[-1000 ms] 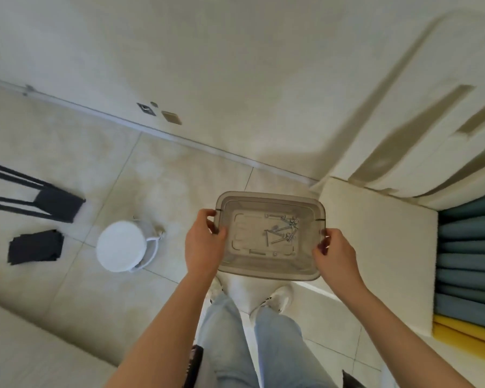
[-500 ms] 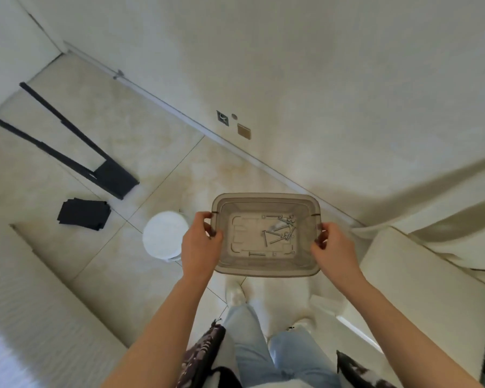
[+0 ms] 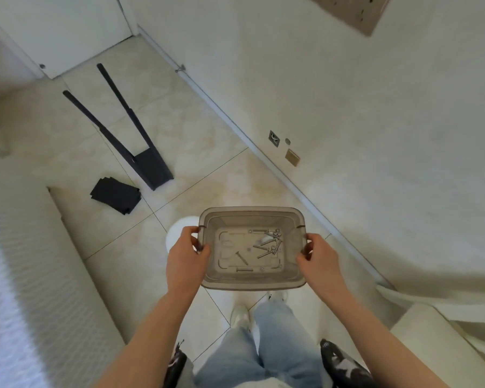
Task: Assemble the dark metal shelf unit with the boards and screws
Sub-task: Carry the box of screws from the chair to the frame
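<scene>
Both your hands are on one translucent grey plastic bin, held level in front of you above your feet. Your left hand grips the bin's nine o'clock rim, thumb curled over the edge. Your right hand grips the three o'clock rim the same way.

Inside the bin lie the loose metal screws. Most are heaped toward the two o'clock corner of the bin floor, and two lie apart toward six o'clock. They overlap, so you cannot get an exact count.

On the tiled floor at ten o'clock from the bin lies one dark metal frame piece, made of two long bars joined by a flat plate at the near end. Just beside that plate, toward seven o'clock of it, sits one stack of dark boards. The number in the stack cannot be told.

One white round object shows at nine o'clock of the bin. The bin and your left hand hide most of it, so what it is cannot be made out.

Three small fittings sit low on the wall at one o'clock. One tan panel is cut off by the top edge.
</scene>
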The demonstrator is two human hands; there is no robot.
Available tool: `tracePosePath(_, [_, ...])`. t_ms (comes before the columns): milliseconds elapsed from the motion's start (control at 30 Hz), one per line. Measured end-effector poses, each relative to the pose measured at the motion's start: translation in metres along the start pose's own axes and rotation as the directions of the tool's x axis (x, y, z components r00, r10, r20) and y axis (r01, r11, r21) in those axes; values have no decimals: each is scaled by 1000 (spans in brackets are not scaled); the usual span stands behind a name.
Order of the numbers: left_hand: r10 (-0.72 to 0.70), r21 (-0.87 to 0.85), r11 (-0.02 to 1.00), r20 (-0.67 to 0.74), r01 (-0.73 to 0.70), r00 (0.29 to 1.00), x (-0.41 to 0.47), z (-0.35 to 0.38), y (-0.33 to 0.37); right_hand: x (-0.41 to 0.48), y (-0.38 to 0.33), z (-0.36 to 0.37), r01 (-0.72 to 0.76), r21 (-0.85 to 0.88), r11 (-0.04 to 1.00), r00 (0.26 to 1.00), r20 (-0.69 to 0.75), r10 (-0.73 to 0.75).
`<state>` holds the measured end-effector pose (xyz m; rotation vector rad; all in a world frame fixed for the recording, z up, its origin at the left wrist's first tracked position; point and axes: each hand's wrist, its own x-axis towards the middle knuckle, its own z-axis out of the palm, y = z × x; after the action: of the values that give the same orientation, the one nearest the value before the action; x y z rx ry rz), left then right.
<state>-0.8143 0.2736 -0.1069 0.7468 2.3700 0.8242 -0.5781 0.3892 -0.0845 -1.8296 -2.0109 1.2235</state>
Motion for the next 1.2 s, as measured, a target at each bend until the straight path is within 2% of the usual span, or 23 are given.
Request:
tracePosePath(433, [-216,-37,976,-140,213,966,134,23,55,194,-85,-23,163,-41,986,966,209,-151])
tracePosePath(667, [-273,-30,962,-176,272,946,207,26,86,285,-141,-34,244,-48,969,927,303,-218])
tracePosePath(900, [-300,-25,954,-122,299,946,297,11,92,366,-195,-9,226,-80,971,923,337,-187])
tracePosePath(1200, [-255,3,967,-77,256,964,419,-29,102,457,-277,28,218,-138,966,933,319,-165])
